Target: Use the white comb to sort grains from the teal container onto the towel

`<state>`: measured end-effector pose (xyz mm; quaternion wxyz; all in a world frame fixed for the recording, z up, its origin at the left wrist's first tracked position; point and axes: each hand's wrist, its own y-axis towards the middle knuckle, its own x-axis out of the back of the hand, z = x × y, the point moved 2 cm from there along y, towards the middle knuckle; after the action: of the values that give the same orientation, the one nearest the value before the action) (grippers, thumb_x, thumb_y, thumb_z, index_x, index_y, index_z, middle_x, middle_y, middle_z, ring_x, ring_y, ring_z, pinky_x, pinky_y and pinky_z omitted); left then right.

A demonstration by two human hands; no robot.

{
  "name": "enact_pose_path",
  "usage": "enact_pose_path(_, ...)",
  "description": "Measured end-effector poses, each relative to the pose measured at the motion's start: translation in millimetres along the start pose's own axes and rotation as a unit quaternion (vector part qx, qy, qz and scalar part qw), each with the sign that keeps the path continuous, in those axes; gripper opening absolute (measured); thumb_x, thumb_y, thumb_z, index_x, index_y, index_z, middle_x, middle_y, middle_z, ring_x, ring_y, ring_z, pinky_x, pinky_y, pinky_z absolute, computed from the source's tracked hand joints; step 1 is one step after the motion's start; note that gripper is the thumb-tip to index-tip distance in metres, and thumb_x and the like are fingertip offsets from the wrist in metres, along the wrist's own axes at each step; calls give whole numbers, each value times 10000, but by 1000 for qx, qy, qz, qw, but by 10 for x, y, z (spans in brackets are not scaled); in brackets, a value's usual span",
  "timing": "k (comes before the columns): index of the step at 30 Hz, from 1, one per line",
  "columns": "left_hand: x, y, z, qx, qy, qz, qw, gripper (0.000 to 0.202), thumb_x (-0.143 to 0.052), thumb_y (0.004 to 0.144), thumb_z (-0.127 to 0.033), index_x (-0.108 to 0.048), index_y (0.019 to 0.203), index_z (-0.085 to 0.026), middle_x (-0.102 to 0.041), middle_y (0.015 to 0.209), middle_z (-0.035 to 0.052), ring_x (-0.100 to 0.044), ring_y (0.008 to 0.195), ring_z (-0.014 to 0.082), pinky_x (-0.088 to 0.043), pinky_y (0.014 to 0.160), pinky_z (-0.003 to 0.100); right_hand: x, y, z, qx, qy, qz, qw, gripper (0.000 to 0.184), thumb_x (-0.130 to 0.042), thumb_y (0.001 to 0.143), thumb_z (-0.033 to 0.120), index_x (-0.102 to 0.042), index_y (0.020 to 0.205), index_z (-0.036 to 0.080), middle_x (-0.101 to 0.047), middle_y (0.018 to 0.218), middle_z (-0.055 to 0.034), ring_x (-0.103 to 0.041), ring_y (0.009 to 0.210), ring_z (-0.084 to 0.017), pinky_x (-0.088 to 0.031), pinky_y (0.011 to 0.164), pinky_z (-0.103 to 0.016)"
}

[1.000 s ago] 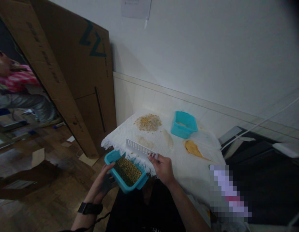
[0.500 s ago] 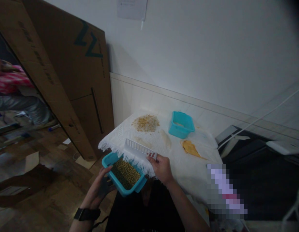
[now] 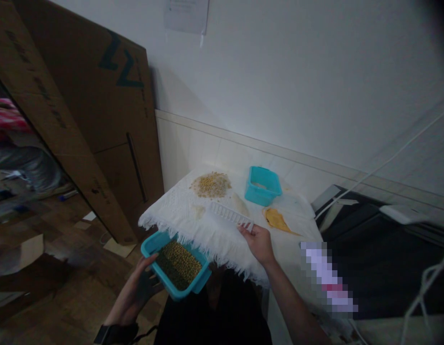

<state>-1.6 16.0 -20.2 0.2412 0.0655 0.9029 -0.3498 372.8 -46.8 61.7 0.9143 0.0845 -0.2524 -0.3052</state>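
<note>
My left hand point(image 3: 137, 287) grips the left side of a turquoise plastic tub point(image 3: 202, 280) held below the table's front edge. Inside lie yellowish beans point(image 3: 181, 258) beside a strip of small dark green beans point(image 3: 167, 269). My right hand point(image 3: 260, 243) pinches one end of a white slotted plastic piece point(image 3: 225, 214), low over the white fringed cloth point(image 3: 178, 203); whether it touches the cloth I cannot tell. Beyond it on the cloth is a pile of yellow beans mixed with pale grains point(image 3: 211, 184). Another turquoise tub point(image 3: 263, 189) stands to the pile's right, with some pale material inside.
An orange-yellow flat item point(image 3: 277, 219) lies near the second tub. At left stands a tall cardboard box point(image 3: 110, 120), with a seated person's leg point(image 3: 31, 163) beyond it. A white cable point(image 3: 380, 170) crosses above dark equipment point(image 3: 369, 254) on the right.
My right hand has moved the white slotted piece forward and right, off the tub and over the cloth. The bean tub is now slightly lower and further left in view.
</note>
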Motion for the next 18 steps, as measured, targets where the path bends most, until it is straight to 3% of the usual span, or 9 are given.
enact_pose_path(5, 1, -66, -37, -11, 5, -2, 1000, 571, -937, 871, -411, -650, 1350, -287, -840, 1105, 62, -831, 1009, 301, -671, 860, 389, 197, 190, 12, 11, -11, -25, 1000, 639, -775, 796, 770, -593, 482, 244, -529, 457, 13, -463, 476, -164, -356, 478, -285)
enact_pose_path(10, -18, -110, -84, -7, 13, -14, 1000, 535, -886, 918, -384, -658, 1391, -279, -861, 1106, 90, -847, 1004, 314, -682, 839, 392, 430, 519, 44, 37, -22, -88, 995, 548, -791, 796, 745, -824, 730, 202, -747, 629, -57, -666, 607, -260, -515, 599, -348)
enact_pose_path(14, 5, -71, -103, 1, 14, -48, 999, 582, -863, 925, -351, -655, 1462, -269, -873, 1123, 107, -857, 1027, 340, -700, 841, 422, 651, 650, -126, 34, -82, -170, 981, 598, -739, 835, 746, -879, 850, 165, -821, 715, -102, -739, 675, -309, -533, 633, -366)
enact_pose_path(18, 168, -102, -186, 14, -4, -68, 998, 597, -789, 969, -264, -615, 1530, -162, -875, 1048, 125, -856, 1037, 361, -710, 829, 438, 684, 656, -333, 32, -155, -189, 969, 616, -654, 905, 738, -891, 892, 169, -857, 797, -148, -781, 764, -338, -539, 667, -372)
